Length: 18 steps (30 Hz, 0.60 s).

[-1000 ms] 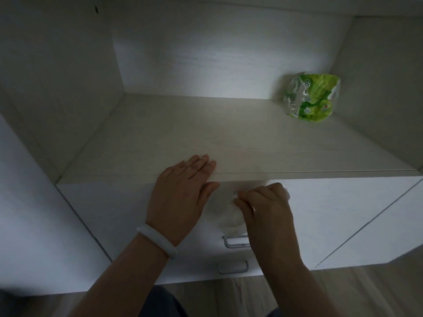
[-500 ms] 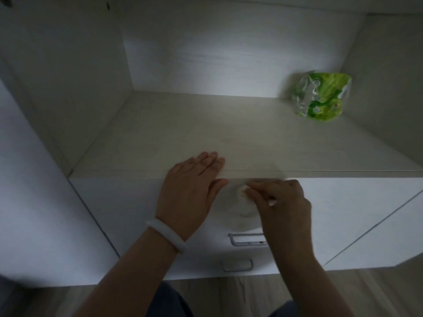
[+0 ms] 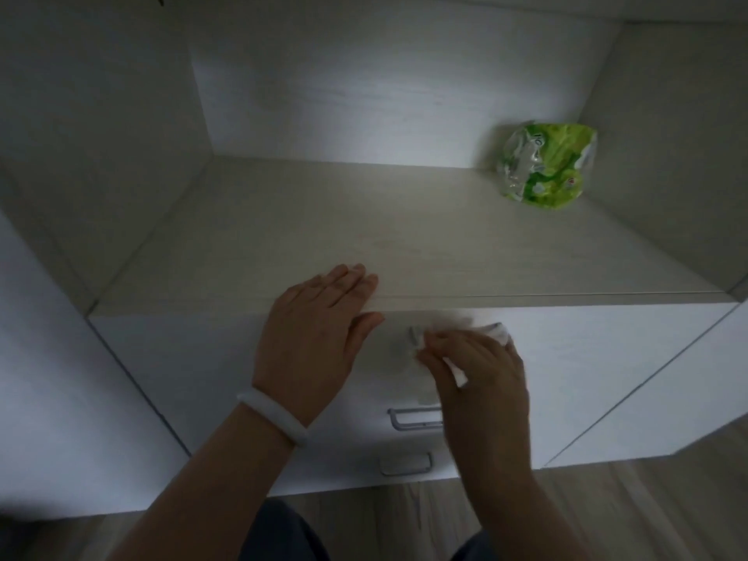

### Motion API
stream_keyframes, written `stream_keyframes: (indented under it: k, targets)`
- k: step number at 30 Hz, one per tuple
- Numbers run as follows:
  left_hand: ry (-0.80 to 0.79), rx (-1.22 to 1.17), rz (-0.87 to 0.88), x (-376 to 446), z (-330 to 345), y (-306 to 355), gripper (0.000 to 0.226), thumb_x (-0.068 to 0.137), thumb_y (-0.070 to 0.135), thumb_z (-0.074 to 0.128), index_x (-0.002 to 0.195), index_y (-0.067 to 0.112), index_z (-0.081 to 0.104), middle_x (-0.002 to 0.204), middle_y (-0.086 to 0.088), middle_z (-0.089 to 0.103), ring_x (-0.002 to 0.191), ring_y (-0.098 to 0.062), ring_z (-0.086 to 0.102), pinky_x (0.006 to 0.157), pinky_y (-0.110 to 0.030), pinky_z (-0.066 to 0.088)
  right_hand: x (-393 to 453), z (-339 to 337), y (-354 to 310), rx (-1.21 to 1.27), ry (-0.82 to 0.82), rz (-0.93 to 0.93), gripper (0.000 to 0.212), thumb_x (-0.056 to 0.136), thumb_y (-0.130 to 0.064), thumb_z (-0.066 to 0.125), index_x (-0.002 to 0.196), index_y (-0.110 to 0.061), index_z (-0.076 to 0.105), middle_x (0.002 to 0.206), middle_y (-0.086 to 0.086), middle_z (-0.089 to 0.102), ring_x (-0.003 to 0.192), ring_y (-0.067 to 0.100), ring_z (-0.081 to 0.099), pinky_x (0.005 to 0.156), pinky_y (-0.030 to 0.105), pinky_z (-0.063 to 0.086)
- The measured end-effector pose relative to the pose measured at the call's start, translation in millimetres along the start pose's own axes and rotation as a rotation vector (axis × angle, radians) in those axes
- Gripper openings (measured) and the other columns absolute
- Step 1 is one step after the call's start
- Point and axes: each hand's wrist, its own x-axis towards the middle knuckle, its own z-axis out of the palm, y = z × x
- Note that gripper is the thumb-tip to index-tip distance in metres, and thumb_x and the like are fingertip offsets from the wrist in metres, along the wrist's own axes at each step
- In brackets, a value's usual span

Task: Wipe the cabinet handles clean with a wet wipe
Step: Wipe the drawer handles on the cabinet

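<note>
- wet wipe [image 3: 498, 333]: bunched white, sitting against the top drawer handle [image 3: 415, 336] on the cabinet front.
- right hand [image 3: 481, 378]: fingers curling round the wipe, gripping it.
- left hand [image 3: 315, 338]: fingers straight, lying flat on the shelf edge [image 3: 526, 296].
- green packet [image 3: 546, 168]: resting on the shelf, back right.

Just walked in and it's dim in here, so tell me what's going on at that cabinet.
A person is wiping the cabinet's top handle with a wet wipe held in the right hand. The left hand rests flat on the shelf edge. Two lower handles sit below, and a green wipes pack lies on the shelf.
</note>
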Motion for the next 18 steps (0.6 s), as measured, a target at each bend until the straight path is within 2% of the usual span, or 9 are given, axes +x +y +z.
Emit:
stream_keyframes:
  k: [2, 5, 9, 11, 14, 18]
  targets:
    - [-0.008, 0.001, 0.005, 0, 0, -1, 0.046, 0.098, 0.044, 0.037, 0.13, 0.02, 0.059, 0.137, 0.001, 0.057, 0.128, -0.016, 0.052, 0.103, -0.034, 0.038, -1, 1, 3, -0.037, -0.009, -0.045, 0.015, 0.078, -0.022, 0.074, 0.093, -0.024, 0.074, 0.095, -0.009, 0.073, 0.094, 0.012, 0.067, 0.096, 0.048, 0.048]
    - [-0.019, -0.006, -0.001, 0, 1, 0, 0.047, 0.098, 0.044, 0.036, 0.132, 0.021, 0.058, 0.138, 0.002, 0.056, 0.129, -0.015, 0.051, 0.104, -0.035, 0.039, 4, -14, 28, 0.032, 0.005, -0.031, 0.018, 0.077, -0.015, 0.076, 0.094, -0.019, 0.074, 0.094, -0.013, 0.068, 0.089, 0.011, 0.068, 0.088, 0.031, 0.053]
    - [-0.007, 0.02, -0.011, 1, 1, 1, 0.046, 0.097, 0.044, 0.039, 0.131, 0.021, 0.059, 0.137, 0.002, 0.057, 0.128, -0.016, 0.052, 0.103, -0.031, 0.032, 8, -20, 36, 0.094, 0.048, 0.006, 0.017, 0.077, -0.015, 0.073, 0.094, -0.015, 0.075, 0.095, -0.014, 0.064, 0.088, 0.005, 0.065, 0.088, 0.013, 0.048]
    - [0.004, 0.027, -0.005, 0, 0, 2, 0.046, 0.097, 0.044, 0.038, 0.13, 0.021, 0.06, 0.136, 0.001, 0.058, 0.127, -0.016, 0.053, 0.103, -0.03, 0.031, 5, -7, 21, 0.105, 0.028, 0.014, 0.017, 0.076, -0.012, 0.077, 0.092, -0.017, 0.075, 0.092, -0.016, 0.063, 0.087, 0.006, 0.064, 0.085, 0.013, 0.046]
    - [-0.002, 0.023, 0.001, 0, -1, 1, 0.047, 0.098, 0.045, 0.037, 0.131, 0.021, 0.059, 0.137, 0.001, 0.057, 0.128, -0.016, 0.052, 0.104, -0.03, 0.031, -1, 5, 7, 0.108, -0.019, -0.037, 0.02, 0.076, -0.01, 0.076, 0.095, -0.015, 0.075, 0.093, -0.008, 0.07, 0.092, 0.009, 0.063, 0.088, 0.016, 0.046]
    - [-0.025, 0.018, 0.001, 1, 0, 1, 0.047, 0.098, 0.045, 0.036, 0.132, 0.021, 0.058, 0.138, 0.002, 0.055, 0.129, -0.016, 0.051, 0.104, -0.031, 0.032, 10, -16, 40, 0.117, -0.038, -0.034, 0.022, 0.077, -0.013, 0.075, 0.097, -0.021, 0.073, 0.097, -0.015, 0.065, 0.089, 0.004, 0.064, 0.087, 0.018, 0.05]
